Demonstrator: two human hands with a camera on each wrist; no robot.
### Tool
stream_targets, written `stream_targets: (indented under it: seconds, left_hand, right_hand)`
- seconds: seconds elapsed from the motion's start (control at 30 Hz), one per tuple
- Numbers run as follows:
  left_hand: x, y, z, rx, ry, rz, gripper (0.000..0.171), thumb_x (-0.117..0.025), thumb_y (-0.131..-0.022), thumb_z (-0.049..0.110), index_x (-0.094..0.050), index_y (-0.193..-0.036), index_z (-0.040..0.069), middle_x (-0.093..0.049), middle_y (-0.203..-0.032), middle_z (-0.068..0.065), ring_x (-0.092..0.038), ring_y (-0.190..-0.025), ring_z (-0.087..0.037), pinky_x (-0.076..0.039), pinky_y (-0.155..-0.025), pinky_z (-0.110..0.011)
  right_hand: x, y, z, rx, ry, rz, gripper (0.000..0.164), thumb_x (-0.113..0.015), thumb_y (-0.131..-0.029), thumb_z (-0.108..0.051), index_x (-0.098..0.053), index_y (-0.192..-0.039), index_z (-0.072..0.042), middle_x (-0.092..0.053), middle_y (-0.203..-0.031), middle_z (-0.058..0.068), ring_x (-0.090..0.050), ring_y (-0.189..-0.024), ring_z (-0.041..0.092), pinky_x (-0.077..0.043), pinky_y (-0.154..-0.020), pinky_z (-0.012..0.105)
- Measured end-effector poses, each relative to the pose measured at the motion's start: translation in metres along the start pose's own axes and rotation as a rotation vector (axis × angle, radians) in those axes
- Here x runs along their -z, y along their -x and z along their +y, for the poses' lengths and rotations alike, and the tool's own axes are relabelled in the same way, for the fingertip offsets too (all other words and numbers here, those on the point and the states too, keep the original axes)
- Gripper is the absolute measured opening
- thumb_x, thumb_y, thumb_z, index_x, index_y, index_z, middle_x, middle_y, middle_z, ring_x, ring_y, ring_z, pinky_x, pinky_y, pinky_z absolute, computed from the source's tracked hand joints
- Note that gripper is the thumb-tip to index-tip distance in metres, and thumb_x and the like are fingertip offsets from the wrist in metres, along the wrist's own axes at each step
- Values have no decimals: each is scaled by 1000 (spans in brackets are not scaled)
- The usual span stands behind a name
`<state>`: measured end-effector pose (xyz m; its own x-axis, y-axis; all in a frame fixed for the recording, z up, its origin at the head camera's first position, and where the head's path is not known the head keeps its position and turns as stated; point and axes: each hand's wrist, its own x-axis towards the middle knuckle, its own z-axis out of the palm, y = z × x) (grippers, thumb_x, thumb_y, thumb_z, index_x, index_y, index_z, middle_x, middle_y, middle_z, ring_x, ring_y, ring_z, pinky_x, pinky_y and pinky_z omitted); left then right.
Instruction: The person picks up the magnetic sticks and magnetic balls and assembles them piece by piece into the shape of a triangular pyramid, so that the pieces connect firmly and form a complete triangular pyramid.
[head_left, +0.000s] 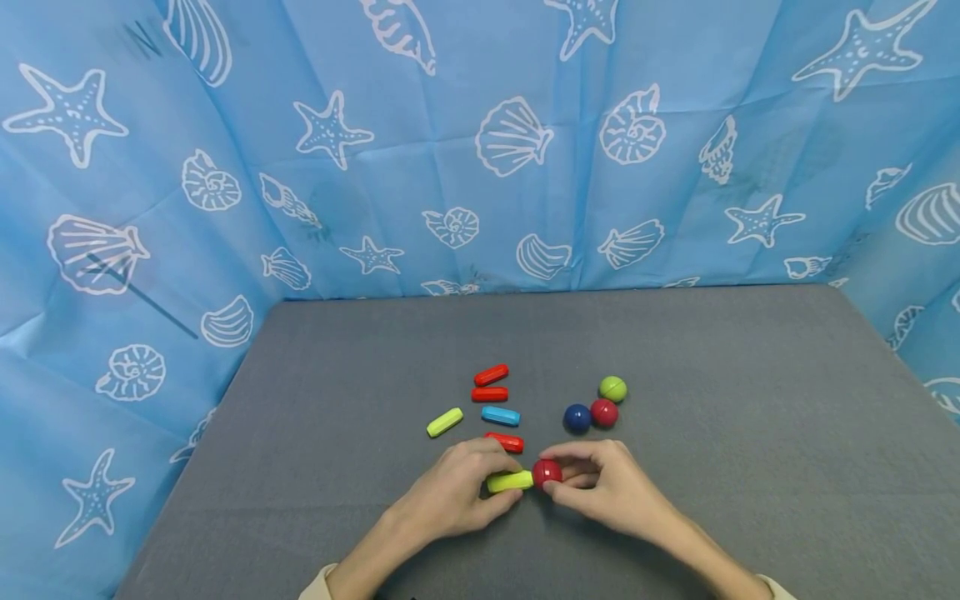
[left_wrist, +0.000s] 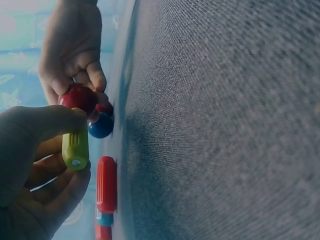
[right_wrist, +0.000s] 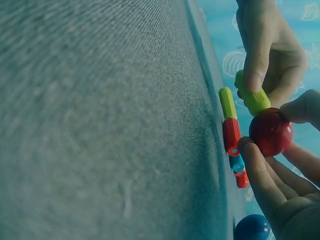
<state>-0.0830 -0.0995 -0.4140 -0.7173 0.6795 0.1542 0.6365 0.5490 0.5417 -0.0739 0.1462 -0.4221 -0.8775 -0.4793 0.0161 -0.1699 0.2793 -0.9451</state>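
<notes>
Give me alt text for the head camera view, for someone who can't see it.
A person's left hand holds a yellow-green rod against a red ball in their right hand, over a gray table. Five more rods and three more balls lie beyond, with a blue seashell-print curtain behind.

Yellow-green rod (head_left: 510, 482), red ball (head_left: 547, 473); navy ball (head_left: 577, 418), blue rod (head_left: 501, 416); grey tabletop (head_left: 735, 367); blue curtain (head_left: 450, 125), white shell-and-starfish print (head_left: 513, 137).
</notes>
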Motion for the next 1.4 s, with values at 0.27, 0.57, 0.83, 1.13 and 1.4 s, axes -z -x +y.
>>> stream_targets:
  seconds: [0.27, 0.57, 0.83, 1.13, 1.4]
  left_hand:
    - [1, -1, 0, -1, 40, -30, 16, -78, -92, 23, -77, -105, 14, -74, -93, 6, -59, -80, 1, -47, -73, -8]
    - [-2, -4, 0, -18, 118, -81, 25, -80, -90, 30, -77, -110, 15, -75, -93, 11, -54, -73, 6, -43, -65, -5]
    - [-2, 0, -5, 80, 237, -61, 24, -85, -85, 26, -76, -105, 15, -73, -82, 10, -58, -71, 9, -51, -67, -11]
    - [1, 6, -14, 150, 507, -108, 33, -80, -91, 27, -69, -119, 13, -74, -83, -1, -55, -67, 4, -51, -66, -17]
    - [9, 11, -20, 246, 986, -162, 42, -68, -99, 17, -59, -135, -3, -74, -95, -3, -56, -75, -4, -46, -69, -19]
  right_hand:
    - [0, 0, -1, -38, -28, -34, 35, -76, -89, -12, -70, -119, 5, -76, -109, 19, -74, -88, 4, -60, -75, 21]
    - [-7, -3, -4, -93, -112, -123, 39, -75, -93, -17, -68, -123, 7, -77, -107, 19, -75, -84, 6, -61, -73, 22]
    - [4, 1, 0, -16, 38, -8, 35, -77, -92, -23, -73, -117, 1, -78, -101, 11, -71, -79, 2, -60, -69, 23]
    - [24, -1, -1, 103, 497, 379, 25, -87, -78, -7, -78, -102, -7, -72, -94, 2, -62, -72, 4, -54, -60, 21]
    - [32, -8, -2, 48, 671, 410, 39, -91, -75, -11, -77, -111, -5, -68, -106, 6, -57, -68, 5, -43, -57, 19]
